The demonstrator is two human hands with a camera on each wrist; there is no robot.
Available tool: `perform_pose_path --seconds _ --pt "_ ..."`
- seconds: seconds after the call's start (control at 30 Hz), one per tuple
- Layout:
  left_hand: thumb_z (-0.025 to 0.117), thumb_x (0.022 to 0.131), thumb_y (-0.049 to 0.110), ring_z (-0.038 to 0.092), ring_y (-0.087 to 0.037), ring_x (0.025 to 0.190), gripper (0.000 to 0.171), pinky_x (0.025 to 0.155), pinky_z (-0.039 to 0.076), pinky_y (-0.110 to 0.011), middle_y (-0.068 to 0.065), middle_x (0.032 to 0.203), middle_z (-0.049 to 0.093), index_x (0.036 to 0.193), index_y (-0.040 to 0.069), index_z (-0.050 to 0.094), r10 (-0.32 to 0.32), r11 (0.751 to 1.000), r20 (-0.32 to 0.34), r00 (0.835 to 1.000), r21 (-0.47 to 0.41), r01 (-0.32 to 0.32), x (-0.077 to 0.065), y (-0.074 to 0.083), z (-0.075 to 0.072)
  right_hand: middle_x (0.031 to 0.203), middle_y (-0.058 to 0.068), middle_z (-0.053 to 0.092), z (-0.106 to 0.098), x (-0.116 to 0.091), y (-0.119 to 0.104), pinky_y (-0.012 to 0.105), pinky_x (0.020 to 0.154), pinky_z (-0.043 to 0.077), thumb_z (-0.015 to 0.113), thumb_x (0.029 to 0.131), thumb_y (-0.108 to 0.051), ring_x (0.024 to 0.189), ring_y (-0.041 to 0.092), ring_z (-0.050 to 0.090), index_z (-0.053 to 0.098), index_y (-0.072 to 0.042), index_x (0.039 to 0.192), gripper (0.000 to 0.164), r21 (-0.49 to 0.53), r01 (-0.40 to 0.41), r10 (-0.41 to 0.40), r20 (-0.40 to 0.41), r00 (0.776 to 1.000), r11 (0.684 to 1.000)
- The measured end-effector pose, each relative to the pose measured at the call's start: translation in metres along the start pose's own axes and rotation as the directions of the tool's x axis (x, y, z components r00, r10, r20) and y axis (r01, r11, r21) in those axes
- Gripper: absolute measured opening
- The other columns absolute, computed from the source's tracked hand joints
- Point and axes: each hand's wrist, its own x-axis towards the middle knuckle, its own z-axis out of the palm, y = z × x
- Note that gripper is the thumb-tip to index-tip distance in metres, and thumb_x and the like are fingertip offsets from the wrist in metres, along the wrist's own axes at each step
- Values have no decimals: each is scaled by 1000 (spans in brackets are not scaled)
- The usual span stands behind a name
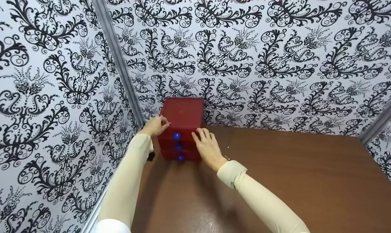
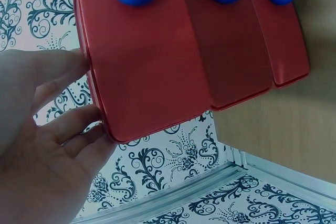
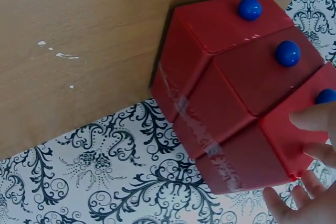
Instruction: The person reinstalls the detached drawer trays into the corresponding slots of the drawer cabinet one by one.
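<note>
A red three-drawer box (image 1: 183, 113) with round blue knobs stands on the table near the corner of the walls. At its upper left front corner, my left hand (image 1: 155, 125) grips the edge. In the left wrist view, fingers of the left hand (image 2: 58, 124) lie along the top edge and round the corner. My right hand (image 1: 210, 147) rests at the upper right front corner, fingers extended. The right wrist view shows the thumb of the right hand (image 3: 312, 166) against the top drawer front (image 3: 289, 129), other fingers near the upper edge.
A brown wooden table (image 1: 295, 168) stretches to the right of the box. Patterned walls (image 1: 240, 58) rise close behind and to the left, joined by a grey corner strip (image 1: 119, 58). Clear tape (image 3: 194, 124) runs across the box's side. Small white marks (image 3: 63, 55) dot the tabletop.
</note>
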Motion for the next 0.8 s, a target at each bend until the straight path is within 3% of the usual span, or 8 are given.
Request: perform_pose_path --seconds 0.27,0.33,0.47,0.67,0.8 --pt "54 100 18 56 -42 130 24 109 47 -51 -25 135 61 111 2 68 -7 1000 10 1000 -11 7 2 3 1 135 14 55 1 -3 -2 42 92 52 66 83 -10 123 32 53 59 -14 135 53 -20 -59 60 73 996 998" --pt "54 100 19 59 -42 124 24 107 48 -51 -25 135 61 111 3 68 -13 1000 15 1000 -16 14 3 5 1 136 15 53 0 -4 0 43 92 52 69 80 -10 124 33 52 58 -13 137 57 1 -67 67 91 994 998" --pt "54 100 20 54 -42 133 24 107 48 -51 -26 133 62 108 2 68 11 1000 -5 1000 0 -11 5 6 5 139 17 50 -6 -11 7 47 90 53 74 78 -13 124 35 52 55 -10 138 63 105 -64 51 123 991 992" --pt "52 100 21 41 -43 144 26 119 38 -53 -28 146 51 111 2 66 40 999 -85 996 28 -37 4 -2 7 141 21 47 -16 -19 24 51 97 52 71 82 -13 128 39 50 53 -6 136 57 231 -36 10 115 993 972" --pt "53 100 21 32 -50 146 29 123 28 -59 -34 150 42 118 -1 59 111 992 -184 977 84 -96 -5 -1 10 144 22 47 -26 -30 42 51 109 47 69 88 -20 131 38 49 52 -6 137 54 264 -2 -19 74 997 964"
